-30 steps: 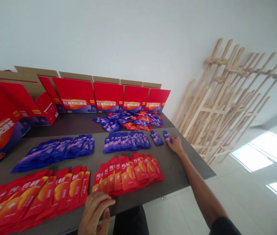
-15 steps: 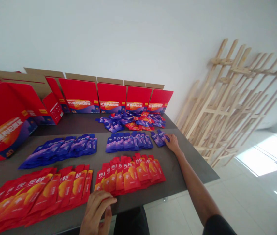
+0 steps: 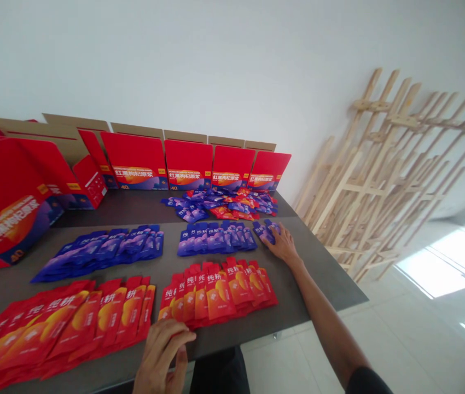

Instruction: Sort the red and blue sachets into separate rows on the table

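Two blue-purple pouches (image 3: 264,231) lie overlapping at the right end of the blue row. My right hand (image 3: 284,245) rests over their right side, its thumb and fingers spread apart and touching them. To their left, several blue pouches (image 3: 216,238) lie fanned out in an overlapping row. At the table's front edge my left hand (image 3: 164,350) is loosely bent with nothing in it, thumb apart from the fingers. It is beside the near left end of a fanned row of red-orange pouches (image 3: 218,293).
A second blue row (image 3: 109,249) and a second red row (image 3: 60,323) lie on the left of the grey table (image 3: 318,273). Mixed loose pouches (image 3: 232,203) are heaped behind. Open red cartons (image 3: 187,161) line the wall. Wooden easels (image 3: 372,180) lean at the right.
My right hand has shifted slightly left and toward me over the two blue pouches, and its thumb and fingers have spread. My left hand stays in place.
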{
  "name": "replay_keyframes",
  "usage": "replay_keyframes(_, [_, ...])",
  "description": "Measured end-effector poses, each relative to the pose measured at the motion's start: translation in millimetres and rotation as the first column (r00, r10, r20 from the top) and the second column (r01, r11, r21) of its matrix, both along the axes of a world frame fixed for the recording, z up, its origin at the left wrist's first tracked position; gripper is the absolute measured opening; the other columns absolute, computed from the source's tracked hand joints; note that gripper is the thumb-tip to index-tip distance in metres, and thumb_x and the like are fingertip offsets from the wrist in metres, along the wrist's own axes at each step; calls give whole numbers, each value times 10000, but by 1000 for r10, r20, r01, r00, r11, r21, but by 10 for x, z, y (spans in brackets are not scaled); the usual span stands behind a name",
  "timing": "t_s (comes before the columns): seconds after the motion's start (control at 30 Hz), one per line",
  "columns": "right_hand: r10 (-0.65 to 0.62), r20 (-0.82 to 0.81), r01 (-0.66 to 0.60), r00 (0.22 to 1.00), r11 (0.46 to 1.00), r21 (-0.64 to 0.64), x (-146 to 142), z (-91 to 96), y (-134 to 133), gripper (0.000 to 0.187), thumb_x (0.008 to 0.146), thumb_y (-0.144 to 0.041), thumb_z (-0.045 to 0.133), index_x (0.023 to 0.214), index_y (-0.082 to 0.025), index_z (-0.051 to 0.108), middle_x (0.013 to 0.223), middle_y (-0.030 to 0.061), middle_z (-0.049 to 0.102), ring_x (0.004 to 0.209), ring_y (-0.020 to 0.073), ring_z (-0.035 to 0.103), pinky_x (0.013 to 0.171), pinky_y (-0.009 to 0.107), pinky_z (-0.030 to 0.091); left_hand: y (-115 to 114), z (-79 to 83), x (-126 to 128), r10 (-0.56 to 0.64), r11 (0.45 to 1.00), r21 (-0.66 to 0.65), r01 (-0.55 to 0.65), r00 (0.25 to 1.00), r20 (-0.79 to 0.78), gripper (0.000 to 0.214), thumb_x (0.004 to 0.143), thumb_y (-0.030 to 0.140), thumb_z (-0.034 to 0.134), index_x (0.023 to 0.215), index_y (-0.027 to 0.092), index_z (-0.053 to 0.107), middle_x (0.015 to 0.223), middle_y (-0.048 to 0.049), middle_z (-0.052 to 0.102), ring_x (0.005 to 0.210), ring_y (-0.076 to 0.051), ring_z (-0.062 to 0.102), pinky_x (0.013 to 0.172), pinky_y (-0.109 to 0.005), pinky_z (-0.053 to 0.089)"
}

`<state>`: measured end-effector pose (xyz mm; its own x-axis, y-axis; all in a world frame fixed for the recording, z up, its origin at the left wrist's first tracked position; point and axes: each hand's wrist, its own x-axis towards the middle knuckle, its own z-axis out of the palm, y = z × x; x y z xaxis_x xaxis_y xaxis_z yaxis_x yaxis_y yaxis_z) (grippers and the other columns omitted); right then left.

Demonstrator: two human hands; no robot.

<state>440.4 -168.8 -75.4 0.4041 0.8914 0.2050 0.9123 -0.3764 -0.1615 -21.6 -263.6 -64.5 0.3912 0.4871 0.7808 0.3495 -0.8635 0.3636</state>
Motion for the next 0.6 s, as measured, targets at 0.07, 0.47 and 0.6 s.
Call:
replay_keyframes(0.07, [4, -8, -5, 1000, 1000, -19, -61, 6, 19, 756, 974, -689, 497, 1584, -245, 453, 1696, 173, 286, 1508, 369, 342, 1192, 519, 301, 1, -11, -6, 3, 1000, -5, -3, 1000, 5, 287, 909, 34, 526, 1023, 235, 696, 953, -60, 694, 920, -219, 653, 874, -377, 532])
replay_keyframes(0.47, [-33, -63, 39, 997, 995, 92, 49, -133, 48, 663, 1049, -600, 377, 1567, -193, 458, 1553, 174, 506, 1403, 321, 456, 1140, 459, 355, 9, 329, 93, -204, 976, 37, 215, 961, -189, 363, 880, 7, 482, 1066, 244, 685, 986, -42, 719, 980, -199, 664, 1010, -374, 507])
replay_keyframes(0.6, [-65, -122, 85, 990, 983, 166, 192, -143, 43, 547, 1069, -500, 374, 1470, -180, 565, 1427, 164, 604, 1304, 297, 519, 1097, 425, 382, 177, 739, 311, -363, 924, -15, 383, 861, -357, 336, 889, 18, 437, 997, 239, 667, 965, -36, 710, 974, -198, 659, 1054, -397, 502])
